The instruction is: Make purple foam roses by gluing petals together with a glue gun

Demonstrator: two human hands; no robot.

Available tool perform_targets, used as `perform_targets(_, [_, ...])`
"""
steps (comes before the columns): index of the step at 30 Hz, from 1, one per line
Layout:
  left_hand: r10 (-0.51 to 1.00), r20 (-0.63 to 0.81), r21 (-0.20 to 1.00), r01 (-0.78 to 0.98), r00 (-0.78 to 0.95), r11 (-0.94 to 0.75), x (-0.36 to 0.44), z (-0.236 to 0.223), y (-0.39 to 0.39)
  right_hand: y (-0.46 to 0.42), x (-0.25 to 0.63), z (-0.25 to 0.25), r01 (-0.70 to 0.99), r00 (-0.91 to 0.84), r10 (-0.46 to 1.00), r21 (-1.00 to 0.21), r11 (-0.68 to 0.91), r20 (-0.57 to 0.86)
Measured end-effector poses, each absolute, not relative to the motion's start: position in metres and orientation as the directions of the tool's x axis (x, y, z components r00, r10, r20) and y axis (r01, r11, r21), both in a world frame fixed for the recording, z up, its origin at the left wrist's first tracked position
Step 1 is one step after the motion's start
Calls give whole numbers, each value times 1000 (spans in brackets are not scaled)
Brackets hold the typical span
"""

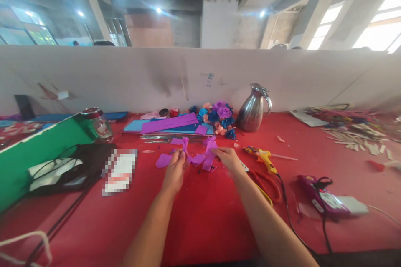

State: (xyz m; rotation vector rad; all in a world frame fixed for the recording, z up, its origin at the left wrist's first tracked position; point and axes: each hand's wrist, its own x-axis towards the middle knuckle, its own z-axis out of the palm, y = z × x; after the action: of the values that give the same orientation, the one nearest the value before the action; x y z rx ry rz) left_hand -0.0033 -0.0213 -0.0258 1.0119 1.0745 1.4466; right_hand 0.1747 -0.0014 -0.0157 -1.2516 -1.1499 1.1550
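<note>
My left hand (175,167) is closed in a pinch on a small purple crepe paper piece (185,144) that stands up from the fingertips. Opposite it, my right hand (230,158) has thumb and fingers pressed together at the edge of another purple crepe paper piece (209,159). Between and beside the hands, more purple paper petals (163,160) lie on the red tabletop (206,217). Just behind are purple paper strips (171,122) on blue sheets (130,126). A heap of paper flowers (223,112) in purple, blue and pink sits at the back.
A steel jug (252,110) stands behind my right hand. To the right lie a yellow glue gun (265,160), red-handled scissors (271,187) and a purple power strip (322,196). At left are a glass jar (102,125), a green panel (46,154) and a dark bag (90,160).
</note>
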Motion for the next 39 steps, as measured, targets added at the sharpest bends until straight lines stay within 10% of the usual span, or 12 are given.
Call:
perform_targets(12, [988, -128, 908, -412, -84, 83, 5, -23, -23, -12, 158, -6, -358, 20, 988, -924, -136, -153])
perform_targets(39, [990, -141, 908, -395, 21, 138, 16, -31, -25, -20, 151, -3, -202, 17, 1000, -979, -1, -5])
